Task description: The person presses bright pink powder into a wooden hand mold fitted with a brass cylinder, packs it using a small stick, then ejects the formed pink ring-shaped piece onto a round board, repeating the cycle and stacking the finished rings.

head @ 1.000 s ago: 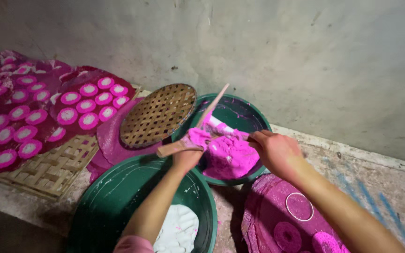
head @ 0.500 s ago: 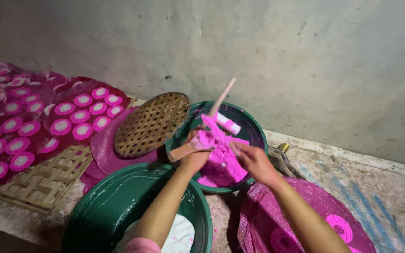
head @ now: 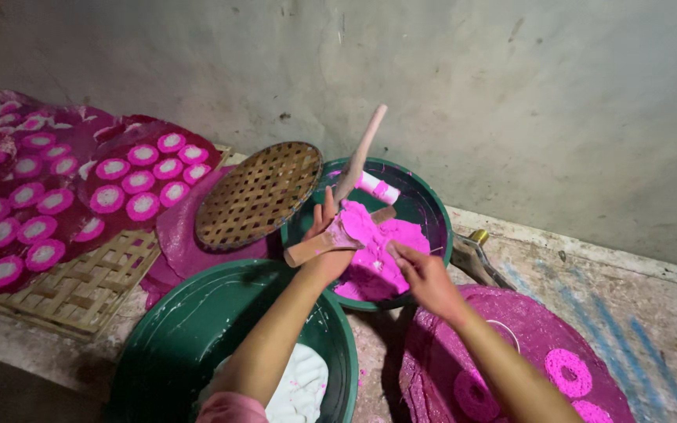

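The far green basin (head: 425, 205) against the grey wall (head: 511, 86) serves as the reference point. It contains a mass of bright pink paste (head: 381, 239), a pink-smeared white roll (head: 378, 186) near its back rim, and a long wooden stick (head: 360, 155) leaning out over that rim.

Left hand (head: 324, 249): positioned over the basin's near-left edge, fingers curled closed around a short wooden paddle (head: 315, 247) coated with pink paste.

Right hand (head: 426, 276): over the basin's near side, fingers bent, fingertips pressing into the paste; nothing is seen in its grip.

A round woven lid (head: 258, 194) leans on the basin's left rim. Further left, a bamboo mat (head: 80, 286) carries pink-and-white discs (head: 119, 184). A second green basin (head: 197, 337) with white paste (head: 303, 384) sits in front. A pink mesh tray (head: 526, 337) lies front-right.
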Tool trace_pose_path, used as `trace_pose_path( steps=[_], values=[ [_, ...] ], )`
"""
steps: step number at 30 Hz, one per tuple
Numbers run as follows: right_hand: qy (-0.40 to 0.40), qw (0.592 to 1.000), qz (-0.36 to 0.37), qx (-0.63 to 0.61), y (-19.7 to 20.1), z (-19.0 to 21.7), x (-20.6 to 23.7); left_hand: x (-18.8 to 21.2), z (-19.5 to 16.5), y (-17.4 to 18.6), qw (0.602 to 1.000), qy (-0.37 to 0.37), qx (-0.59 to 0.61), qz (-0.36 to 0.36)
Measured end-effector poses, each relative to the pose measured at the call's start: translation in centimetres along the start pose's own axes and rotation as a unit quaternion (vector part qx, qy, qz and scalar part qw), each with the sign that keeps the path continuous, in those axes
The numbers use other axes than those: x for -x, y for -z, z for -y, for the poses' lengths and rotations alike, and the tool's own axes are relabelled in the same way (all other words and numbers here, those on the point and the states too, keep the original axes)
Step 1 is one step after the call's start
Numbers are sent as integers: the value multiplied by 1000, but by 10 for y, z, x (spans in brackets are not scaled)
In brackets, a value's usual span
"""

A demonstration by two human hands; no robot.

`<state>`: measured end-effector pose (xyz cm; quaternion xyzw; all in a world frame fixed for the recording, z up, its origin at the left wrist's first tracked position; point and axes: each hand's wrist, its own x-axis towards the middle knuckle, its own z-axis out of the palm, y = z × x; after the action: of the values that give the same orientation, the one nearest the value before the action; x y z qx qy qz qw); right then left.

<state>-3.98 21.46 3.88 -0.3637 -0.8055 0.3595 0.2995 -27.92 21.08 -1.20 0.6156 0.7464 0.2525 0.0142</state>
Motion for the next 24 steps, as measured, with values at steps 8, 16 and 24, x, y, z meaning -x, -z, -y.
trace_pose_path(
  steps=[8, 16, 24],
  values=[
    [-59, 979, 132, 146, 30, 32, 20, 23, 10, 41, 994, 20, 34, -102],
    [11, 881, 274, 386, 46, 109, -24, 65, -17, 52, 988, -23, 143, 44],
    [234, 720, 267, 597, 27, 138, 36, 98, 25, 10, 955, -118, 241, 125]
  ],
)
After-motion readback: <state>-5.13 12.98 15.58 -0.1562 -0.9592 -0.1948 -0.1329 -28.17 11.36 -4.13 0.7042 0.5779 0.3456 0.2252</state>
